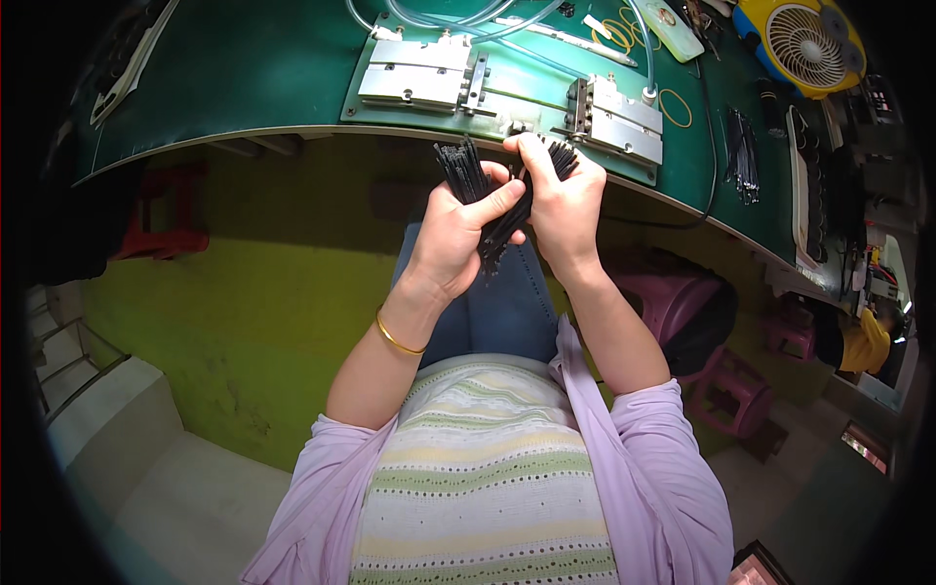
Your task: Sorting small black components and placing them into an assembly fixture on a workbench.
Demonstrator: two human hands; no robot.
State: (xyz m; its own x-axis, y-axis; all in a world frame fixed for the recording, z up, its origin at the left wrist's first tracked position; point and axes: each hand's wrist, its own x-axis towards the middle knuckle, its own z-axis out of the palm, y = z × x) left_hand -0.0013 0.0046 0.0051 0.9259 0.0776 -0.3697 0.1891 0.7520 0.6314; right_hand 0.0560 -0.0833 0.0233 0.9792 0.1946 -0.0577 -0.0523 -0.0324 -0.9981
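Over my lap, just off the bench's near edge, my left hand is closed round a bundle of thin black strands, whose cut-looking ends fan out above the fingers. My right hand grips another part of the black strands, with ends showing beside its knuckles and lower down between both palms. The two hands touch near the thumbs. Whether the strands are wires or rods I cannot make out. Right behind the hands stands a fixture with two silver pneumatic blocks, the left block and the right block, on a pale plate.
Clear blue air tubes run over the green bench. A yellow and blue fan stands at the far right, near another bunch of black strands. Purple stools are at right, a red stool at left. A person in yellow is farther right.
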